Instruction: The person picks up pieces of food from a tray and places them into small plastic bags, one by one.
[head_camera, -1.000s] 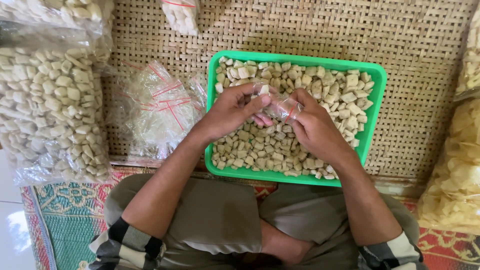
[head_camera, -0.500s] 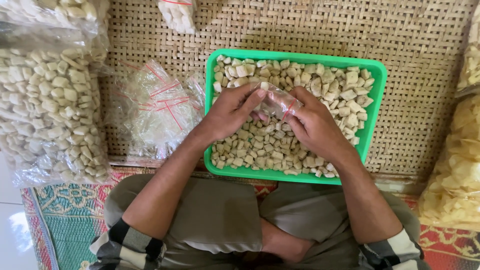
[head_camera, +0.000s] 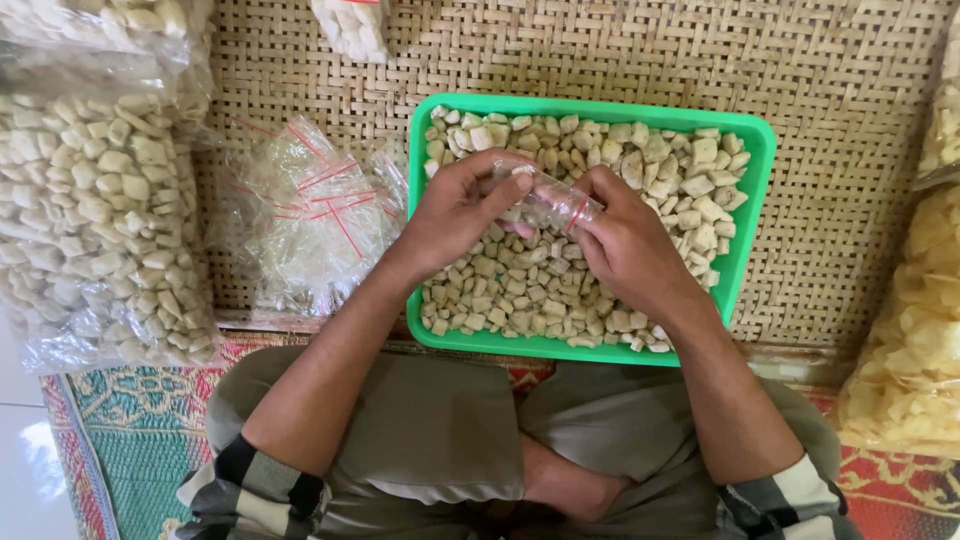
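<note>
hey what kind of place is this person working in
Probably a home or small workshop where snacks are packed by hand on the floor. The person sits cross-legged on a woven mat, both hands on a small clear bag over a green tray of pale snack pieces, with big filled bags alongside.

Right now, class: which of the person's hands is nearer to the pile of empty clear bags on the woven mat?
Left. The left hand is at the green tray's left side, close to the empty bags. The right hand is over the tray's middle, farther away.
</note>
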